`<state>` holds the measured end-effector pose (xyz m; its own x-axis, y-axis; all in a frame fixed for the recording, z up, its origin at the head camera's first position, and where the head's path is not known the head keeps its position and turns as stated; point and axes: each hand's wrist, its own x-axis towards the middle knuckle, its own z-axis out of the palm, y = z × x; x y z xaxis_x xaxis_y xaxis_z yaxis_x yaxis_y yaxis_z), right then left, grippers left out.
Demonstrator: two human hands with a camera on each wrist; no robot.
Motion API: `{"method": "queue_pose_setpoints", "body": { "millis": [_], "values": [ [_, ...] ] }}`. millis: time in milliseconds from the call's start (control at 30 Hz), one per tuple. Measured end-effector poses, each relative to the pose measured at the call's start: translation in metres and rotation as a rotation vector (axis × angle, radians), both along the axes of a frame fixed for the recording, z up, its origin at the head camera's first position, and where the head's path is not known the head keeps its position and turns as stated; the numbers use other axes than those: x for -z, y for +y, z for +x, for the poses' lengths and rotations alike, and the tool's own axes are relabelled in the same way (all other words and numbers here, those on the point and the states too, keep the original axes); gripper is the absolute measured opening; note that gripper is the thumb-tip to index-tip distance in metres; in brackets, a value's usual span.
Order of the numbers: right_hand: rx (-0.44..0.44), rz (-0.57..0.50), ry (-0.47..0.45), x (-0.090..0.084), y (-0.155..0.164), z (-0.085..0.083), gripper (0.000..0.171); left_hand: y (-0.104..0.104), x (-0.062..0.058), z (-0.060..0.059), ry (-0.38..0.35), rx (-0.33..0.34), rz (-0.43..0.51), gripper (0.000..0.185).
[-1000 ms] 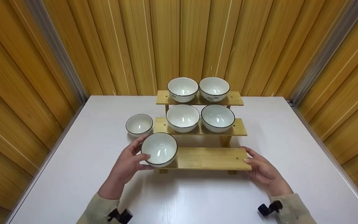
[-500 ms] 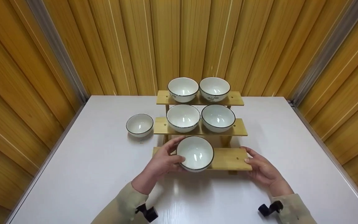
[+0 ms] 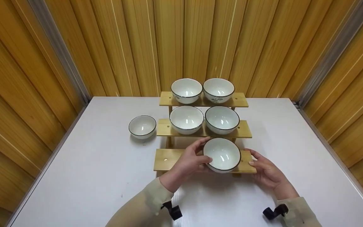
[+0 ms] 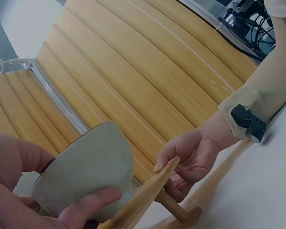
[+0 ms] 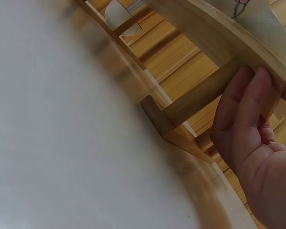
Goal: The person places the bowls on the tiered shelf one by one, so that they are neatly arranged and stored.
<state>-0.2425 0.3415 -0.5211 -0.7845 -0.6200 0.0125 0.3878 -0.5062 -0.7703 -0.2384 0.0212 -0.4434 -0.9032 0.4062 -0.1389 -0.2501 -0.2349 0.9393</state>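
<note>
My left hand (image 3: 189, 162) grips a white bowl with a dark rim (image 3: 221, 154), its thumb over the rim and its fingers along the outer wall. This bowl is over the right half of the lowest tier of a stepped wooden stand (image 3: 162, 160). In the left wrist view the bowl (image 4: 88, 174) is close to the board; I cannot tell whether its base touches it. The right hand (image 3: 268, 173) pinches the right end of that tier, thumb on top. From the right wrist view, its fingers (image 5: 250, 98) press against the board's underside.
Two bowls stand on the top tier, left (image 3: 186, 91) and right (image 3: 218, 91). The middle tier carries two more, left (image 3: 186, 120) and right (image 3: 221, 120). A smaller bowl (image 3: 142, 127) rests on the white table (image 3: 90, 164) left of the stand. Wood-look panels (image 3: 197, 41) surround the table.
The left hand has carried its bowl rightward along the lowest tier, from the left end to the right half. The right hand keeps its hold on the tier's end.
</note>
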Motion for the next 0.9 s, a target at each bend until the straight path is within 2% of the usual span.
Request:
{"method": "queue_pose_setpoints", "body": {
  "millis": [367, 633, 900],
  "values": [
    [-0.007, -0.018, -0.014, -0.002, 0.001, 0.0, 0.052, 0.018, 0.004, -0.002, -0.01, 0.002, 0.0, 0.079],
    [-0.018, -0.039, -0.01, -0.002, 0.001, 0.0, 0.055, 0.018, 0.005, -0.001, 0.005, 0.014, -0.019, 0.077],
    [0.0, -0.003, 0.001, -0.002, 0.0, -0.001, 0.052, 0.013, 0.005, 0.002, 0.035, 0.021, -0.018, 0.071]
  ]
}}
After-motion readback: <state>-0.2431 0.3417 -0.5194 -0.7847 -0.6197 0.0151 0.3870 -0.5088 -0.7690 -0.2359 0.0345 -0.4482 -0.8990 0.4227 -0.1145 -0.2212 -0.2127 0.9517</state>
